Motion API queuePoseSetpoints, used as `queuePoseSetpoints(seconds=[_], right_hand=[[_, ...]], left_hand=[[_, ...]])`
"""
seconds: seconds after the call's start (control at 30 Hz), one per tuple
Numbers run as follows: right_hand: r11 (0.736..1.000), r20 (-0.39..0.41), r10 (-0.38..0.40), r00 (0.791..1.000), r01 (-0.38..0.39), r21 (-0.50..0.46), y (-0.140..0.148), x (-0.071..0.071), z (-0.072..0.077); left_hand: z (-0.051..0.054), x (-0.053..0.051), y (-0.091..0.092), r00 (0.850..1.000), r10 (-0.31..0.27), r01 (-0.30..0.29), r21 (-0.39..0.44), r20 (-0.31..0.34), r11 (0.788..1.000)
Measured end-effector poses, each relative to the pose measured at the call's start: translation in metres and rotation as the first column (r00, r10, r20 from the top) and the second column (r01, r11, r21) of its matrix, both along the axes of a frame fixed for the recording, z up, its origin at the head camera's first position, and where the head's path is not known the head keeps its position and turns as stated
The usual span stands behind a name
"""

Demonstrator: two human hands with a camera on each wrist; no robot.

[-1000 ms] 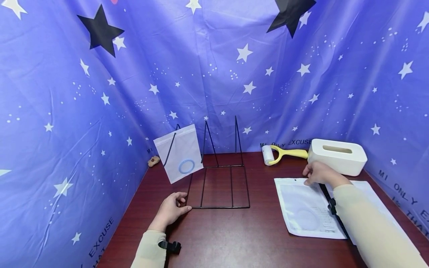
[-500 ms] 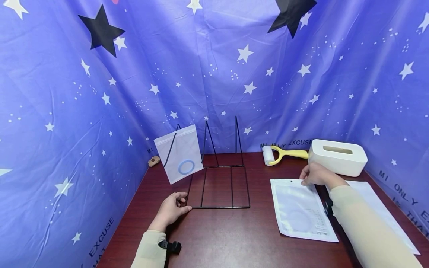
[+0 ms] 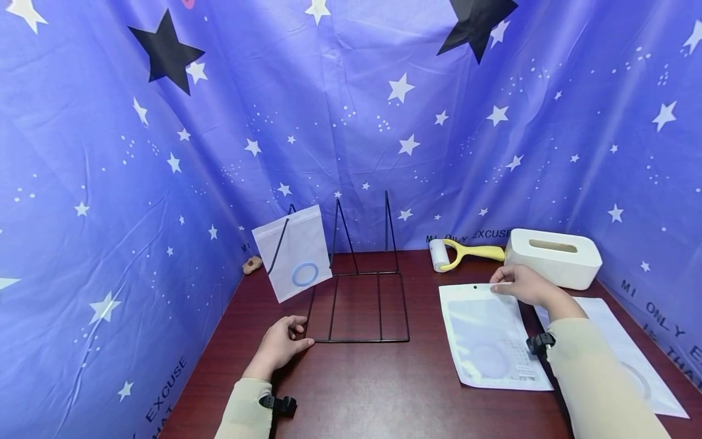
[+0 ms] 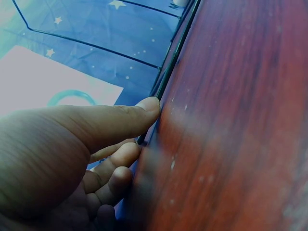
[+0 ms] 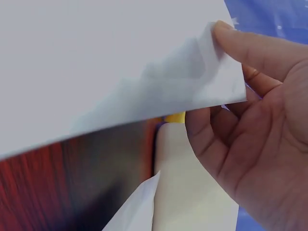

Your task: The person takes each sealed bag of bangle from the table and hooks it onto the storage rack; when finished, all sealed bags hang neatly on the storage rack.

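Note:
At its front left corner, my left hand pinches the black wire rack between thumb and fingers; the left wrist view shows the thumb against the wire. A white zip bag with a blue ring mark leans tilted in the rack's left slot. By its top right corner, my right hand holds a flat white pouch with a hole at the top. Up close in the right wrist view, the thumb presses on the pouch's corner, the fingers behind it.
A second white pouch lies at the right, partly under my right forearm. Behind stand a cream tissue box and a yellow-handled lint roller. A small tan object sits at the back left. Starry blue curtain surrounds the table.
My right hand has drawn the held pouch left, off the second pouch, and its top edge is now slightly higher. The left hand, rack and zip bag have stayed put.

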State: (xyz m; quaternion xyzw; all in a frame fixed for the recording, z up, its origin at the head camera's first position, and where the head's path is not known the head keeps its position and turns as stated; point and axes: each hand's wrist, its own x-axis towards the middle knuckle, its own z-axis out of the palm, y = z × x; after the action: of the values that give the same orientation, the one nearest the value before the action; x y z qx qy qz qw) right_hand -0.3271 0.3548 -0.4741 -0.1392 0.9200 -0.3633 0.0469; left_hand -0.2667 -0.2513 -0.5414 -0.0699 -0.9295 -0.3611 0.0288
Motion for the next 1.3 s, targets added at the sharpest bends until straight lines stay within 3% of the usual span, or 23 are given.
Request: queuePoseSetpoints(seconds=[0.1,0.5,0.8,1.13,1.3], right_hand=[[1.0,-0.024,-0.021,0.999,0.021,0.003,-0.003,0.005,0.001],[0.995,0.0,-0.098,0.995,0.098,0.008,-0.008,0.014,0.002],[0.998,-0.043,-0.06,0.997,0.06,0.003,-0.005,0.017,0.003],[1.0,-0.029,-0.001,1.0,0.001,0.002,-0.003,0.022,0.008],[1.0,-0.065,-0.016,0.998,0.017,0.009,-0.003,0.023,0.014]], left_hand=[[0.001,0.0,-0.001,1.0,-0.001,0.001,-0.004,-0.002,1.0],[0.001,0.0,0.0,1.0,-0.011,0.011,0.001,-0.009,1.0],[0.0,-0.001,0.0,1.0,-0.011,0.011,0.001,-0.006,1.0],[0.0,0.0,0.001,1.0,-0.008,0.008,0.006,-0.005,1.0],[0.0,0.0,0.0,1.0,-0.008,0.008,0.006,-0.011,1.0]])
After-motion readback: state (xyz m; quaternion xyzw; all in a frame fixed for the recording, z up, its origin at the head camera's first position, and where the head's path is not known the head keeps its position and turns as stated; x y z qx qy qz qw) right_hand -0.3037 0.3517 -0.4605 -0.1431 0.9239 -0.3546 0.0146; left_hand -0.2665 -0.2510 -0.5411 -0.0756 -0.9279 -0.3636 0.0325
